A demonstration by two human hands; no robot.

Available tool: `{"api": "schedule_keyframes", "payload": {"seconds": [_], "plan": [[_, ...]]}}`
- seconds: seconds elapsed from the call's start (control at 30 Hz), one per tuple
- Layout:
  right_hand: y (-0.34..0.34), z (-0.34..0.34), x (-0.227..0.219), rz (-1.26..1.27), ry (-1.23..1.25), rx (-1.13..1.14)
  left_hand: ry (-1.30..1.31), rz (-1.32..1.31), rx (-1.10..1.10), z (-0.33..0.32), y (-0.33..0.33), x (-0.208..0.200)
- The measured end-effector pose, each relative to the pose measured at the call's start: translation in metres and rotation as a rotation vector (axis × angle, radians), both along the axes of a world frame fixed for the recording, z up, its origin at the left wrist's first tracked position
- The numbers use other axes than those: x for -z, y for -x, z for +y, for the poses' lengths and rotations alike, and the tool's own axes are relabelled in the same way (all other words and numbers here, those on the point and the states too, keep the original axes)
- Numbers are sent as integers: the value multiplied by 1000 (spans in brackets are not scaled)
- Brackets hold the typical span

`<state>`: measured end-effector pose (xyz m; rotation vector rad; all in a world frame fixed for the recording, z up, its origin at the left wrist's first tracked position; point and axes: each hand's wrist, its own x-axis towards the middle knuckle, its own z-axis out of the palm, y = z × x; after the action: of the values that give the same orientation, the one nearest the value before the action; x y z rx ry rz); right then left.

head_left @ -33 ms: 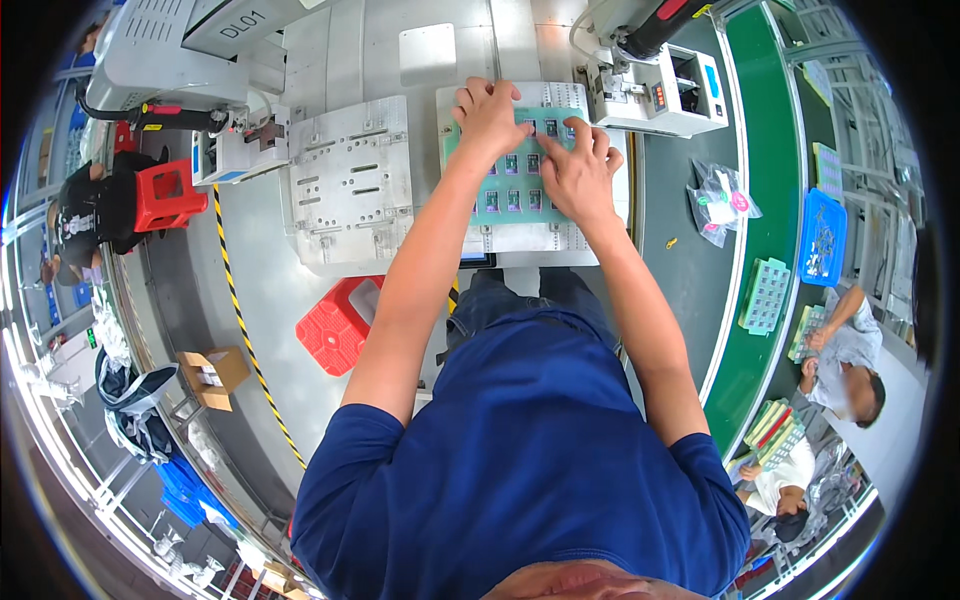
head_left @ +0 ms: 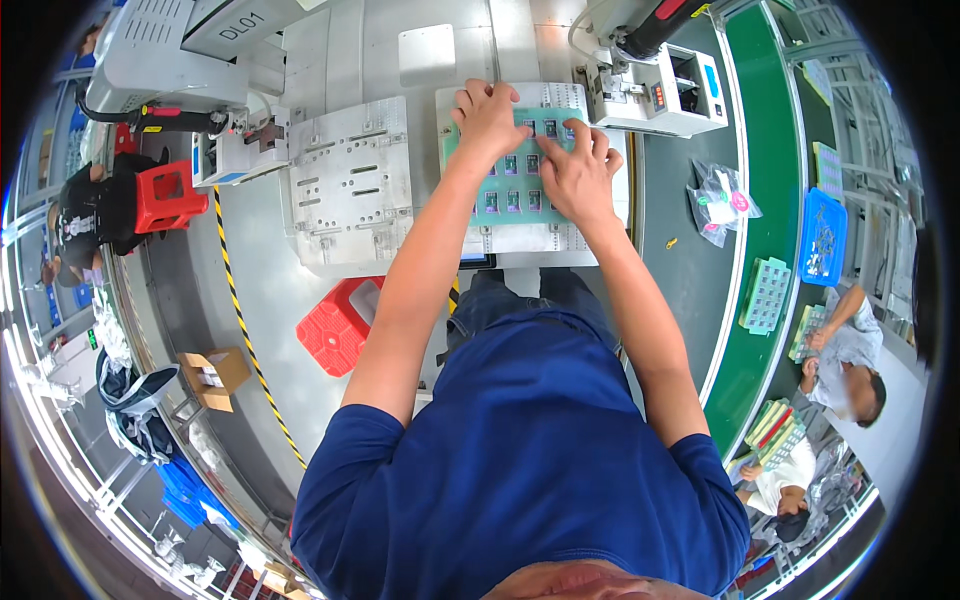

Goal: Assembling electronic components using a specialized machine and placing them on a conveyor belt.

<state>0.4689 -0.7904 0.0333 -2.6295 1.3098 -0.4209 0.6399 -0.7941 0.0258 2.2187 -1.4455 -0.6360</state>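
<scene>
Both forearms reach over the near edge of the metal plate (head_left: 520, 238) carrying the green tray (head_left: 502, 183). The left hand (head_left: 487, 118) arches across the tray's far left corner, thumb out; whether its grip clamps, I cannot tell. The right hand (head_left: 580, 178) lies palm-down at the right edge, fingers apart.

"What's the floor (head_left: 265, 285) like?"

"Grey, with yellow-and-black striped tape (head_left: 240, 312) running down the left side."

"Any seats?"

"Two red plastic stools: a nearer one (head_left: 335, 335) right of the tape, a farther one (head_left: 165, 195) left of it."

"What else stands over there?"

"An open cardboard box (head_left: 232, 368), just left of the tape."

"And on the right?"

"A long, white-edged green work surface (head_left: 765, 120), with metal framing (head_left: 880, 150) beyond."

"Lighting?"

"Bright white strips (head_left: 24, 392) along the lower-left rim."
</scene>
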Motion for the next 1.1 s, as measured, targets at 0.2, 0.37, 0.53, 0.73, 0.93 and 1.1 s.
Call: {"api": "schedule_keyframes", "payload": {"seconds": [0.2, 0.37, 0.53, 0.73, 0.93, 1.1], "plan": [[-1, 6, 5, -17, 57, 17, -40, -64, 26, 4, 4, -6], [-2, 3, -2, -46, 14, 24, 48, -172, 173, 17, 8, -22], [-11, -10, -7, -87, 47, -10, 130, -249, 200, 17, 11, -21], [-17, -22, 0, -52, 41, -76, 146, -335, 219, 16, 15, -21], [-16, -24, -2, -1, 66, -115, 231, -388, 223, 10, 8, -11], [-16, -20, -5, 93, -7, -125, 319, -361, 246, -3, -7, 5]]}}
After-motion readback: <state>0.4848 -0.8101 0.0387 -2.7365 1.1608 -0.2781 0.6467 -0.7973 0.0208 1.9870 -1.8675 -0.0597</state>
